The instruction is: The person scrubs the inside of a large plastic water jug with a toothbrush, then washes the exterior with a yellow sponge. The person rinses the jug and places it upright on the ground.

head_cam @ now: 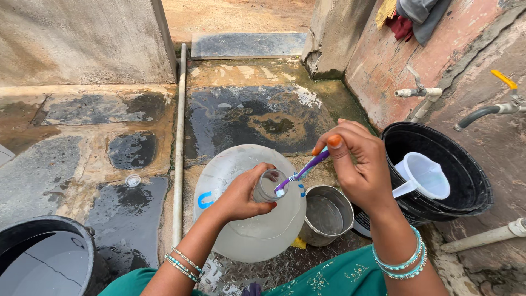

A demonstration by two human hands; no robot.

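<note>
Gripped: neck of large translucent water jug [249,219], clasped by left hand [241,194], fingers wrapped round the mouth, thumb across the front. Jug rests on wet stone floor [246,118], between the knees, tilted slightly toward the wearer.

Pinched: purple toothbrush [304,169], held between thumb and fingertips of right hand [359,164]; bristle end at the jug mouth, apparently just inside the rim.

Step in hand, as judged: scrubbing the inner lip of the jug opening. Next move calls for a steady neck hold while the brush works round the rim, or deeper if the handle allows.

Adjacent items: steel pot [327,214] just beside the jug; black tub [466,175] holding a white jug-cup [424,175]; wall taps [422,93] above; dark bucket [44,257] at lower left; small clear cap [132,180] on the floor; white pipe [179,142] running along the floor.
</note>
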